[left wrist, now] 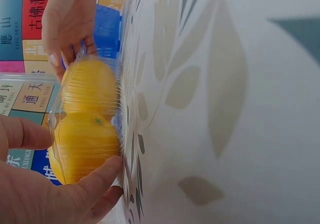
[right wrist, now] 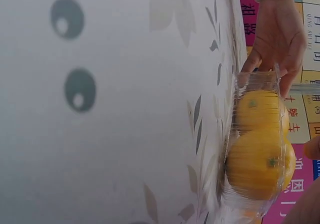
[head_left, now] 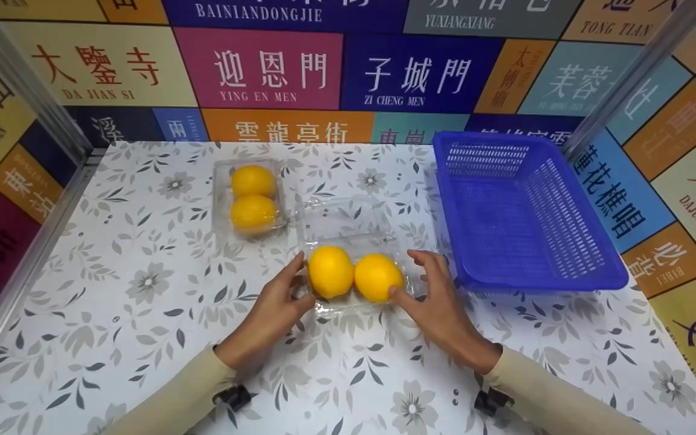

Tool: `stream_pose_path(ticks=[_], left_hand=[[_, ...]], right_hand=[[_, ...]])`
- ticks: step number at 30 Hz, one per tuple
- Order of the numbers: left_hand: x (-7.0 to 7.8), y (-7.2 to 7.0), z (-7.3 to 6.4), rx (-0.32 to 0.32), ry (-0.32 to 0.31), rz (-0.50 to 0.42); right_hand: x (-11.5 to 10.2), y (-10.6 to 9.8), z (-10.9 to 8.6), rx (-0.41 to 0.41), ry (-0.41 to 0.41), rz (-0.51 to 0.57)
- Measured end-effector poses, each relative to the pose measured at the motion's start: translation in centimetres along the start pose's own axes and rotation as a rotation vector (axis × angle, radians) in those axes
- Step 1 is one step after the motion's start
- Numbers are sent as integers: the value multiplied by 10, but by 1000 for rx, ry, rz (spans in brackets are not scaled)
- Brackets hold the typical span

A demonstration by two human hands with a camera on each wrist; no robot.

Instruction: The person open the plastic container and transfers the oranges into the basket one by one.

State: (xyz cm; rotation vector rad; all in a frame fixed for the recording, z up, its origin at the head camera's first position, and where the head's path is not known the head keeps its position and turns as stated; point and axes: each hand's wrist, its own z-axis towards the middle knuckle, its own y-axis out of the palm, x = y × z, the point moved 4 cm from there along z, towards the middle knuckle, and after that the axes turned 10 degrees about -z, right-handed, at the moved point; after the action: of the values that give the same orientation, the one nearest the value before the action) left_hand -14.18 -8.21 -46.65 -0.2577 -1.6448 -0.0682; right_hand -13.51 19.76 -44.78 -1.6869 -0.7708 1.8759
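In the middle of the table lies a clear plastic clamshell box [head_left: 324, 308], its lid [head_left: 345, 217] folded back away from the person. Two yellow citrus fruits, the left one [head_left: 330, 272] and the right one [head_left: 378, 277], sit side by side in its base. My left hand [head_left: 275, 305] is at the box's left end, fingers extended along its wall. At the other end is my right hand [head_left: 438, 308], its thumb touching the right fruit and its fingers spread beside the box. The right wrist view shows only part of that hand.
A second clear clamshell box [head_left: 221, 199] with two yellow fruits [head_left: 253, 212] stands at the back left. To the right is a blue plastic basket [head_left: 487, 229] with perforated walls. Printed sign panels [head_left: 257, 72] enclose the table [head_left: 142, 338] at the back and sides.
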Motion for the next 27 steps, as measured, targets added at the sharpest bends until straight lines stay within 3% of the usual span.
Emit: stream_pose_path(ticks=[8, 17, 27], left_hand=[[0, 0, 2, -2, 2, -4], [1, -1, 3, -6, 16, 11], [0, -2, 3, -9, 25, 9]], right_hand=[[1, 1, 4, 50, -75, -56], [-7, 3, 6, 92, -216, -132], [-15, 6, 11, 73, -310, -252]])
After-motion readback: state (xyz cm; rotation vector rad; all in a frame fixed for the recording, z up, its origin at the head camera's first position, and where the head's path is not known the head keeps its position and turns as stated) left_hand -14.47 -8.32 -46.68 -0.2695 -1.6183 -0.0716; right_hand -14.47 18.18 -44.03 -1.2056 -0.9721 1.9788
